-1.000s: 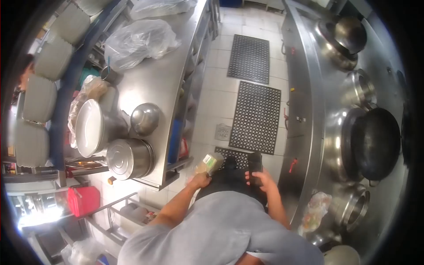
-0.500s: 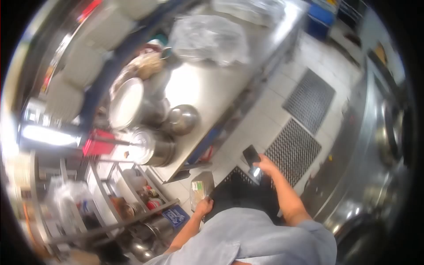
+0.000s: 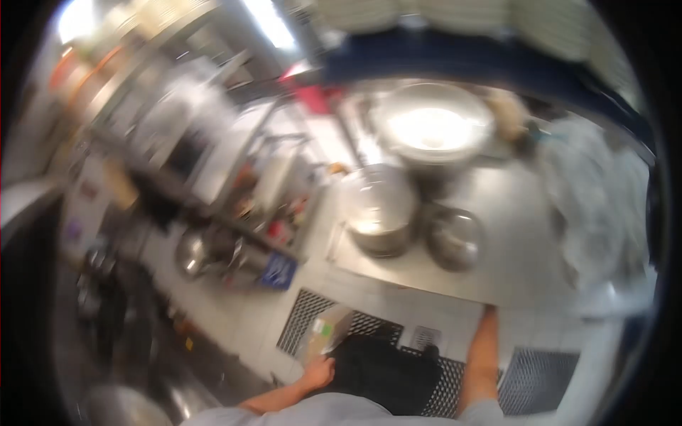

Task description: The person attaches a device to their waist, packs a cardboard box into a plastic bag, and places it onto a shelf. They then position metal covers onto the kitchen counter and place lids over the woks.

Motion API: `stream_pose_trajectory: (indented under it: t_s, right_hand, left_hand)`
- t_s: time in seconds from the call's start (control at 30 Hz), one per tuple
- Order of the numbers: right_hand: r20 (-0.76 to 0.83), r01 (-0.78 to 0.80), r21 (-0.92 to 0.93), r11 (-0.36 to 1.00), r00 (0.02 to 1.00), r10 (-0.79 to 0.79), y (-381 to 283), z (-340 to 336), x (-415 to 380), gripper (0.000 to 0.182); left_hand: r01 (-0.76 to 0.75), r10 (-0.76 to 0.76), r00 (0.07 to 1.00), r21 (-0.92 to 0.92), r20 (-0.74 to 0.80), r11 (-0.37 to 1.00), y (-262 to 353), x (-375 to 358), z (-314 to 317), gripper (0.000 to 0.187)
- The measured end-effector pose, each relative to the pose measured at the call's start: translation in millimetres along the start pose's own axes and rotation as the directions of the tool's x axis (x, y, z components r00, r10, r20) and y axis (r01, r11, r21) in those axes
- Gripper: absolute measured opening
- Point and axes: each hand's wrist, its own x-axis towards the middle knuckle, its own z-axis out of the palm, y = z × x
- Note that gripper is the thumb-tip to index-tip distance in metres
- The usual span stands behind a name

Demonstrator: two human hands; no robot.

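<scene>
My left hand (image 3: 320, 370) is closed on a clear package (image 3: 325, 332) with a green and white label, low at centre-left beside my dark trousers. My right forearm (image 3: 483, 355) reaches forward to the front edge of the metal table (image 3: 398, 282). The right hand itself is hidden at or under that edge, so its fingers and anything in them cannot be seen. Nearest on the table are a lidded metal pot (image 3: 378, 206) and a metal bowl (image 3: 455, 238). The view is blurred by motion.
Behind the pot stands a large round pan (image 3: 435, 124); clear plastic bags (image 3: 586, 199) lie at the right. A storage rack (image 3: 249, 234) and a blue box (image 3: 278, 271) are at the left. Perforated dark mats (image 3: 536, 380) lie on the tiled floor.
The view has swung round toward the table and rack. The phone-like dark object in my right hand is out of sight, and that hand is now hidden by the table edge. My left hand still holds the package.
</scene>
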Motion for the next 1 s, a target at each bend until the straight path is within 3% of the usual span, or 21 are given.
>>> stream_pose_trajectory:
  t_s: [0.2,0.53,0.6,0.63,0.67,0.7,0.73,0.77,0.8,0.83,0.9,0.93,1.0]
  right_hand:
    - [0.115,-0.052,-0.1,0.994,0.991,0.063,40.1,33.5,62.0,0.026]
    - [0.123,-0.015,-0.027,1.0,0.992,0.018,51.9,64.6,46.3,0.024]
    - [0.111,0.046,0.078,0.996,0.992,-0.054,40.5,71.1,17.1,0.024]
    - [0.081,0.148,0.144,0.978,0.984,-0.16,29.5,80.6,-8.7,0.024]
    - [0.059,0.338,0.088,0.937,0.937,-0.344,8.9,79.1,-41.0,0.024]
    - [0.042,0.612,-0.347,0.71,0.767,-0.64,-0.9,71.3,-78.3,0.026]
    - [0.56,0.56,-0.09,0.823,0.712,-0.423,-49.0,40.4,-103.0,0.031]
    - [0.521,0.38,0.376,0.845,0.668,-0.532,-104.9,-8.2,-140.0,0.049]
    - [0.658,0.145,0.531,0.835,0.55,-0.514,-163.0,-40.6,-173.0,0.06]
    - [0.773,-0.131,0.573,0.809,0.415,-0.48,-221.0,-73.0,-206.0,0.071]
    - [0.719,-0.07,0.694,0.716,0.112,-0.686,-313.6,-111.2,-235.1,0.099]
    - [0.653,0.018,0.754,0.656,0.086,-0.753,-350.7,-125.0,-247.4,0.093]
    - [0.474,0.124,0.872,0.474,0.026,-0.88,-424.5,-123.5,-245.7,0.085]
  left_hand:
    - [0.21,-0.209,0.977,0.047,-0.034,0.977,41.5,-35.1,13.1,0.011]
    - [0.431,-0.43,0.899,-0.012,-0.083,0.902,59.8,-65.4,29.2,0.016]
    - [0.564,-0.57,0.79,-0.095,-0.227,0.82,47.7,-71.1,12.3,0.017]
    - [0.675,-0.72,0.652,-0.249,-0.239,0.694,40.2,-73.1,3.7,0.021]
    - [0.671,-0.744,0.591,-0.322,-0.312,0.668,41.5,-72.8,-21.2,0.021]
    - [0.659,-0.768,0.521,-0.396,-0.373,0.639,41.7,-69.6,-46.2,0.022]
    - [0.598,-0.8,0.498,-0.535,-0.335,0.597,38.4,-65.1,-68.8,0.021]
    - [0.52,-0.824,0.482,-0.661,-0.297,0.542,35.0,-60.0,-91.2,0.021]
    - [0.435,-0.849,0.47,-0.773,-0.243,0.462,35.2,-55.1,-109.1,0.021]
    - [0.371,-0.818,0.51,-0.79,-0.265,0.488,36.2,-48.5,-124.2,0.02]
    - [0.247,-0.761,0.573,-0.82,-0.306,0.516,39.6,-41.9,-158.0,0.019]
    - [0.197,-0.784,0.607,-0.933,-0.125,0.301,60.1,-40.4,-197.4,0.019]
    - [0.072,-0.679,0.717,-0.952,-0.158,0.298,48.1,-35.4,-200.9,0.023]
